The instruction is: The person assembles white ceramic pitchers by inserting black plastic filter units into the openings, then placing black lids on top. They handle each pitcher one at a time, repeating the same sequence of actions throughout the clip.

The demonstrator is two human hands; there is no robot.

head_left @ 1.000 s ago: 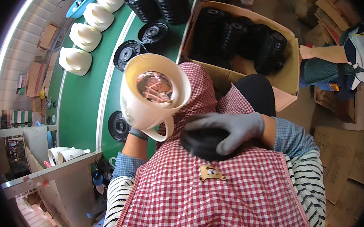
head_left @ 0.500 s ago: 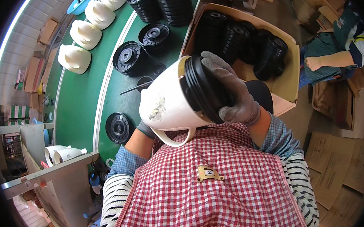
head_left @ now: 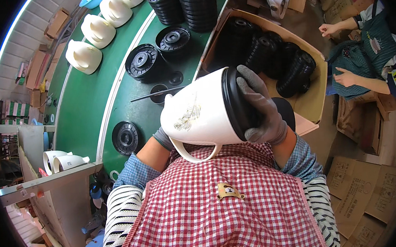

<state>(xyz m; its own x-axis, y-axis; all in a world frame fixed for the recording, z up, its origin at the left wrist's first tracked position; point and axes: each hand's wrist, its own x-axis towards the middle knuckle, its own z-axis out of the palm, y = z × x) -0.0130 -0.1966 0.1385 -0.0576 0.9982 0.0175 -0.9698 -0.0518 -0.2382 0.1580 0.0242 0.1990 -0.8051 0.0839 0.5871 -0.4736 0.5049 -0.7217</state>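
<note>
A white jug (head_left: 197,112) with a looped handle and a leaf-like print lies on its side in front of my chest. My left hand (head_left: 163,138), in a grey glove, holds it from behind at its left end; its fingers are mostly hidden. Over the jug's wide right end sits a black round plastic base (head_left: 241,103), flush with the white rim. My gloved right hand (head_left: 266,112) grips this base, fingers over its top and thumb below. On the green table beyond are a thin black rod (head_left: 154,95) and a flat black disc (head_left: 126,137).
Stacked black round parts (head_left: 143,62) stand on the green table (head_left: 86,99). White spouted pieces (head_left: 84,56) line its far left. An open cardboard box (head_left: 317,90) of black parts is at the right. Another person's hand (head_left: 346,77) shows beyond it. White jugs (head_left: 67,162) rest on a ledge at left.
The black base has closed up against the jug's end, where a gap showed before. The jug has shifted slightly right. My right hand keeps its grip.
</note>
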